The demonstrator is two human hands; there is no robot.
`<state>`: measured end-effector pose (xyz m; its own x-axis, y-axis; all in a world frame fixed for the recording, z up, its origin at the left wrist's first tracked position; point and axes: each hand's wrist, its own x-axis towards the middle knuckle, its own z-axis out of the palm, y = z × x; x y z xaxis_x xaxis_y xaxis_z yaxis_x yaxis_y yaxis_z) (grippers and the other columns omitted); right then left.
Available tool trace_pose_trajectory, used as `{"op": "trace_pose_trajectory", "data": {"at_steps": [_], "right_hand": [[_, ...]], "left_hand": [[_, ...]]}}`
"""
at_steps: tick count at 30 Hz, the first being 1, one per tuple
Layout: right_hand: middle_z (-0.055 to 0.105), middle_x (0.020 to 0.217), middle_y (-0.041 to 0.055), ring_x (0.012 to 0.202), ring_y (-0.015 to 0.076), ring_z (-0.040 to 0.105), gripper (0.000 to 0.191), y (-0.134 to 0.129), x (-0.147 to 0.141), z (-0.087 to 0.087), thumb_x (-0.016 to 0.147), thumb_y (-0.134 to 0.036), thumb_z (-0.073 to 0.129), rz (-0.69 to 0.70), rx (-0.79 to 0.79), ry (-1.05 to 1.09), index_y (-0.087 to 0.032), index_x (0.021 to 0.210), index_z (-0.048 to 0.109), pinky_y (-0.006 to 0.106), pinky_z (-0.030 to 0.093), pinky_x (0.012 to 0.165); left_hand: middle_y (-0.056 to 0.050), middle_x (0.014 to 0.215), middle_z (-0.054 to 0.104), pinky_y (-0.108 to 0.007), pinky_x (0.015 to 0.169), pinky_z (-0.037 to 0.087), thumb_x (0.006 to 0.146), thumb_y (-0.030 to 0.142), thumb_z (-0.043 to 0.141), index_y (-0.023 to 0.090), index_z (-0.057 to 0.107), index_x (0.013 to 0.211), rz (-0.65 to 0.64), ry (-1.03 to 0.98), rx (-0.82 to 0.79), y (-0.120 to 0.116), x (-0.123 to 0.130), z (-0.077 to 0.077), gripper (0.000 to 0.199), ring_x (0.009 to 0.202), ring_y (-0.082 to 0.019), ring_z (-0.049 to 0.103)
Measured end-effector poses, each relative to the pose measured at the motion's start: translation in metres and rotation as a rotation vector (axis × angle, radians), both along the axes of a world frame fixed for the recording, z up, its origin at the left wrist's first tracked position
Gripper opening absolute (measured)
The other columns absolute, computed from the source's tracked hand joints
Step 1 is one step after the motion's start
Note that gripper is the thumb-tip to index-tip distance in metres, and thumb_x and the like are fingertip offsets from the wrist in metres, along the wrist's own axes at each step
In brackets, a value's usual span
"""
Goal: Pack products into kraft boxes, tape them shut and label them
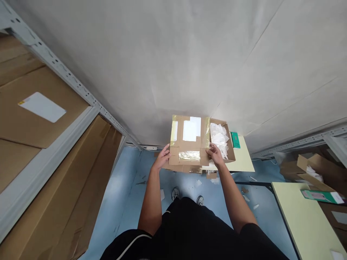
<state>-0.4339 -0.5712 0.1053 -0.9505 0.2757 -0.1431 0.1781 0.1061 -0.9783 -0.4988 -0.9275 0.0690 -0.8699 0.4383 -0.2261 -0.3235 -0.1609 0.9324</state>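
A flattened-looking cardboard box (177, 141) with white labels and clear tape spans the space between my hands. My left hand (163, 157) grips its left edge, fingers behind and thumb in front. On the opposite edge, my right hand (215, 154) pinches the cardboard near the lower corner. Just right of it stands an open carton (231, 150) filled with white crumpled wrapping (219, 139). A green packet (235, 140) lies beside that carton on a pale table (245, 159). More brown cardboard (179, 168) shows under the held box; its shape is mostly hidden.
Metal shelving (67, 74) with large cartons (62, 180) rises on the left. At the right are another pale table (298, 216), a green box (320, 195) and an open carton (325, 169). A grey wall (176, 65) stands ahead. Scraps litter the blue floor (130, 202).
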Motion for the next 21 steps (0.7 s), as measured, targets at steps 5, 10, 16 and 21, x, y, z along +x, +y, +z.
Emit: {"op": "trace_pose_trajectory", "data": {"at_steps": [5,10,16,21], "right_hand": [[0.069,0.098,0.0039,0.093,0.0246,0.065,0.071,0.053,0.029,0.012,0.072,-0.051,0.080,-0.160,-0.034,0.036,-0.026,0.135,0.062,0.042,0.056,0.087],[0.071,0.102,0.0054,0.095,0.0253,0.066,0.068,0.122,0.086,0.025,0.074,-0.043,0.076,-0.231,-0.102,0.053,-0.025,0.138,0.063,0.042,0.058,0.084],[0.071,0.114,0.0059,0.087,0.0204,0.066,0.071,0.214,0.181,0.035,0.073,-0.036,0.073,-0.301,-0.155,0.088,-0.027,0.142,0.062,0.037,0.059,0.077],[0.071,0.122,0.0067,0.090,0.0218,0.068,0.074,0.286,0.268,0.036,0.074,-0.032,0.071,-0.438,-0.206,0.102,-0.029,0.147,0.058,0.037,0.059,0.075]], "left_hand": [[-0.012,0.135,0.070,-0.036,0.098,0.055,0.082,0.045,0.077,0.026,0.051,0.156,-0.108,0.117,-0.073,0.058,-0.015,0.007,0.081,0.116,-0.025,0.068],[-0.009,0.120,0.072,-0.036,0.102,0.053,0.079,0.037,0.077,0.022,0.054,0.153,-0.190,0.216,-0.160,0.142,-0.010,0.024,0.079,0.107,-0.021,0.069],[-0.008,0.114,0.073,-0.037,0.095,0.056,0.076,0.037,0.079,0.021,0.052,0.154,-0.366,0.232,-0.216,0.266,0.019,0.051,0.083,0.102,-0.021,0.069],[-0.008,0.115,0.072,-0.032,0.086,0.057,0.076,0.029,0.075,0.019,0.053,0.153,-0.550,0.246,-0.259,0.384,0.056,0.065,0.081,0.092,-0.017,0.068]]}}
